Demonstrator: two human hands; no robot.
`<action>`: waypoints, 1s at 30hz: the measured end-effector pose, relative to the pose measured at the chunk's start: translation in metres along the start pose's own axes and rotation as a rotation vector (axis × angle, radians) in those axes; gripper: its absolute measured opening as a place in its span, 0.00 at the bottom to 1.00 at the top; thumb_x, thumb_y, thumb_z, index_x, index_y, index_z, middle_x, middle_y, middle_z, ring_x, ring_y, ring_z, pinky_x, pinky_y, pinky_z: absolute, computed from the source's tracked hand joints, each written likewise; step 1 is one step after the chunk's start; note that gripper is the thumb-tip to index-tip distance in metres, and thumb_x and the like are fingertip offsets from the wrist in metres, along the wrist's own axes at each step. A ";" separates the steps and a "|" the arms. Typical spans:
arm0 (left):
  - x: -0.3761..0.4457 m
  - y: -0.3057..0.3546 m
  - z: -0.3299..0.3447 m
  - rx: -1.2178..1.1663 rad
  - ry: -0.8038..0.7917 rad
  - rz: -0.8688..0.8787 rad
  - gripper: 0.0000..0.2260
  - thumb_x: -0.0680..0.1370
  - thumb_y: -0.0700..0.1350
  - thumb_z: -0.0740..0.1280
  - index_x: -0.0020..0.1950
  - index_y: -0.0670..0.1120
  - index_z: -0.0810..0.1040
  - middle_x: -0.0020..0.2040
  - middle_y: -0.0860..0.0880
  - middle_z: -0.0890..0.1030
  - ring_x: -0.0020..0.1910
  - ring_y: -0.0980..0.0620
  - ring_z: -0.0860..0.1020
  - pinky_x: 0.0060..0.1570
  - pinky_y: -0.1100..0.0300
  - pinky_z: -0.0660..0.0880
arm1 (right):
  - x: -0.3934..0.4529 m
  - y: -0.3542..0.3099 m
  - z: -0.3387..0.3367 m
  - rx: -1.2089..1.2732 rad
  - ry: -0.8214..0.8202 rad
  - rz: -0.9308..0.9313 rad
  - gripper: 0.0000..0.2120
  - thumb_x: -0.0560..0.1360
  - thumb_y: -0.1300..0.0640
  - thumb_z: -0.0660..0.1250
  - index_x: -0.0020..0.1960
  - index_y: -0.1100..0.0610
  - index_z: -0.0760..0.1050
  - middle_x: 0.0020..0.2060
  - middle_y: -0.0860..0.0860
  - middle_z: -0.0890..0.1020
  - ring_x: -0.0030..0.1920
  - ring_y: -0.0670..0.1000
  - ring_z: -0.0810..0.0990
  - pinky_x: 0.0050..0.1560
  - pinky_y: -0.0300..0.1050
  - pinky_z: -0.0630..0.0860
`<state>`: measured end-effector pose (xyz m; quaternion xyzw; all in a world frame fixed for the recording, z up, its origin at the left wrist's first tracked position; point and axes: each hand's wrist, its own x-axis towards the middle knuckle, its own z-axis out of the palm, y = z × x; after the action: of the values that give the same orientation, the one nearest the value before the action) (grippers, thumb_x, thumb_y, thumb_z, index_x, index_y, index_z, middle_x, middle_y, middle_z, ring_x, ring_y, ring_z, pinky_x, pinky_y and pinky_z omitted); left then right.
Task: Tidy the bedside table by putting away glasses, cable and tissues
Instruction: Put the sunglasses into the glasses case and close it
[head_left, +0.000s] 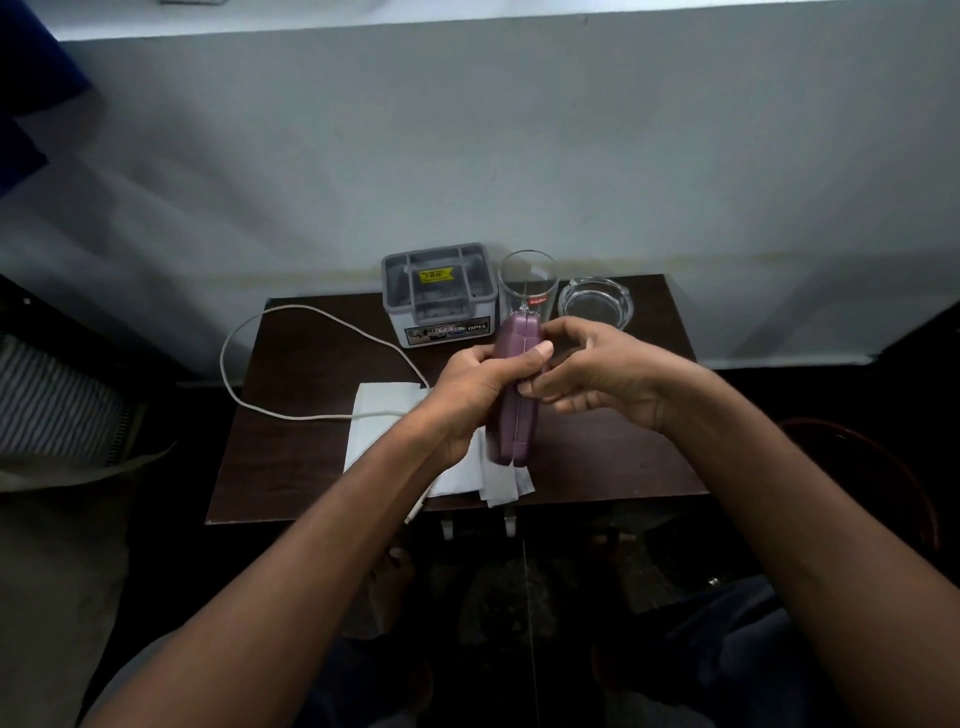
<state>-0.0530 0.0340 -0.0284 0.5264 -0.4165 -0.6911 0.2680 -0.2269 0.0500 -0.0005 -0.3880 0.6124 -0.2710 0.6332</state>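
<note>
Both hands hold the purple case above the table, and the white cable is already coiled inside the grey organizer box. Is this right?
Not quite. The head view shows the white cable lying loose across the table, not in the grey organizer box. The rest holds: left hand and right hand hold the purple case above the table.

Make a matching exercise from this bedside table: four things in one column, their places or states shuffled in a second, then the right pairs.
1. purple case
2. white cable
3. drinking glass
4. tissues

A. stands upright between the grey organiser and the glass ashtray
B. held above the table in both hands
C. lie flat at the front of the table
D. loops over the table's left edge

Pairs: 1-B, 2-D, 3-A, 4-C
</note>
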 end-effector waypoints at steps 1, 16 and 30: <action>0.000 -0.001 -0.001 0.018 0.046 0.021 0.21 0.74 0.53 0.80 0.62 0.43 0.83 0.58 0.41 0.88 0.62 0.40 0.85 0.63 0.48 0.82 | 0.002 0.001 0.001 -0.002 0.009 0.002 0.34 0.72 0.72 0.77 0.74 0.55 0.72 0.51 0.57 0.87 0.48 0.55 0.86 0.43 0.45 0.85; -0.012 -0.016 -0.015 1.170 0.338 1.148 0.27 0.66 0.65 0.82 0.49 0.45 0.78 0.49 0.50 0.84 0.42 0.47 0.82 0.37 0.54 0.78 | 0.009 0.001 0.007 0.483 -0.227 0.140 0.14 0.81 0.53 0.69 0.60 0.61 0.80 0.53 0.61 0.82 0.53 0.61 0.83 0.59 0.64 0.78; -0.003 -0.005 -0.067 0.487 0.186 0.531 0.15 0.76 0.39 0.78 0.59 0.53 0.86 0.67 0.51 0.80 0.69 0.52 0.78 0.69 0.50 0.78 | 0.030 0.005 0.021 0.344 0.050 -0.074 0.21 0.78 0.79 0.62 0.61 0.60 0.84 0.57 0.60 0.85 0.58 0.58 0.83 0.68 0.56 0.79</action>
<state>0.0121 0.0189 -0.0379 0.5087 -0.6646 -0.4274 0.3417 -0.2039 0.0310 -0.0228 -0.2895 0.5580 -0.4044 0.6644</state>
